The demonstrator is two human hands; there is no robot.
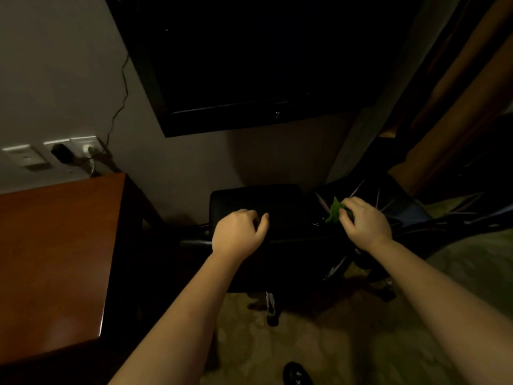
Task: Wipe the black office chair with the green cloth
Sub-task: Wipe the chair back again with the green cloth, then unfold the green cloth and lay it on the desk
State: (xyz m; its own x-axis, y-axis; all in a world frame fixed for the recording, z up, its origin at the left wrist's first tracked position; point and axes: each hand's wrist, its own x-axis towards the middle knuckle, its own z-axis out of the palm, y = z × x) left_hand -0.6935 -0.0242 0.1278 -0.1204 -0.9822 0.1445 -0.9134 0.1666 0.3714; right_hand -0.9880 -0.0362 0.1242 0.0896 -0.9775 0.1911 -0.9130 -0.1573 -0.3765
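Observation:
The black office chair (280, 207) stands in the dim middle of the view, its back toward me. My left hand (237, 234) is over the chair's top, fingers curled; whether they grip the dark edge I cannot tell. To the right, my right hand (363, 222) pinches the bunched green cloth (334, 210) and holds it against the chair's right side. Most of the cloth is hidden under my fingers.
A reddish wooden desk (55, 259) fills the left side, close to the chair. Wall sockets with plugs (75, 152) sit above it. A dark wall-mounted screen (249, 59) hangs above the chair. Patterned carpet (333, 343) lies below, with a chair caster (272, 319) visible.

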